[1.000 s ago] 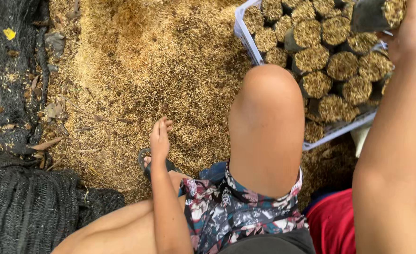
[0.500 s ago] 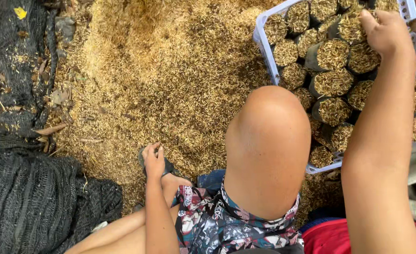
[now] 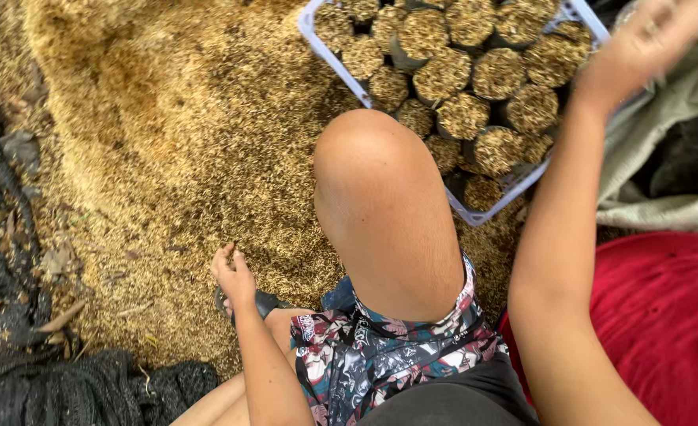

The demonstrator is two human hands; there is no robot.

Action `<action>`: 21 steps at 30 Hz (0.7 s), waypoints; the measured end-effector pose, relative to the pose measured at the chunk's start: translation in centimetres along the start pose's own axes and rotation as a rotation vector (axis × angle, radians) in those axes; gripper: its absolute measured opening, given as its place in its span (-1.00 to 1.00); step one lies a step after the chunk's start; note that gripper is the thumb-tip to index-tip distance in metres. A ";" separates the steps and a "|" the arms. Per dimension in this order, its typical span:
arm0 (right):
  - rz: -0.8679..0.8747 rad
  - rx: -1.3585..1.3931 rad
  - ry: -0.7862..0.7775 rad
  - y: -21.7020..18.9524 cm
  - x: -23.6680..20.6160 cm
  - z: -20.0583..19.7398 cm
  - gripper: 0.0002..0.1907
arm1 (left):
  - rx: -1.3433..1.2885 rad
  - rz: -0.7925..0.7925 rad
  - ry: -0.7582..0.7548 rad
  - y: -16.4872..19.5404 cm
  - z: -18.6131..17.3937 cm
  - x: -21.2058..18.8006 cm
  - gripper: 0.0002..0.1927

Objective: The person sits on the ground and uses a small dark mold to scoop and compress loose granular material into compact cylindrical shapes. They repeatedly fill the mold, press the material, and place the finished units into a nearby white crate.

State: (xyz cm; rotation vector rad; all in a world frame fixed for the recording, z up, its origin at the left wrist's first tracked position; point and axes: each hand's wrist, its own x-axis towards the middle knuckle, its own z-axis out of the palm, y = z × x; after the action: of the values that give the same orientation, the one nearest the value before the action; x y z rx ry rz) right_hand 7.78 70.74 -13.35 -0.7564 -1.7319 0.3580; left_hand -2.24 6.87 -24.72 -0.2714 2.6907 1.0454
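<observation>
On a wide spread of golden rice husks point(image 3: 144, 142), my left hand point(image 3: 233, 274) rests low beside my raised knee point(image 3: 373, 181), its fingers curled loosely against the husks and holding nothing that I can make out. Just behind that hand a dark sandal point(image 3: 266, 301) shows under my folded leg.

Up at the far right, my right hand point(image 3: 641, 49) hangs blurred above the right edge of a white plastic crate point(image 3: 329, 54); whether it grips anything or hangs slack I cannot tell from this view. My forearm runs down from it along the right side of the picture.

Inside the crate, round black nursery bags point(image 3: 451, 72) stand packed tight, each filled to the brim with husks. The crate sits on the husk pile directly beyond my knee, which hides its near left part. It lies well apart from my left hand and close under my right.

Black netting point(image 3: 18, 386) is bunched at the lower left edge of the pile. A red cloth point(image 3: 664, 315) covers the ground at the lower right, with a grey sack point(image 3: 672, 158) crumpled above it, just beside the crate. Patterned shorts point(image 3: 380, 347) cover my thigh.
</observation>
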 end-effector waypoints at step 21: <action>0.879 -1.013 -0.579 12.1 -2.8 -24.2 -0.66 | -0.162 0.064 -0.106 4.2 4.1 0.1 -0.73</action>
State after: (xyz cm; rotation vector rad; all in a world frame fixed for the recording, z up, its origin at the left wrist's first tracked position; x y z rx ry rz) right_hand 34.68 74.46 -15.36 -2.3601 -1.9935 0.2694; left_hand -2.75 12.72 -25.02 -0.1555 2.5399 1.2625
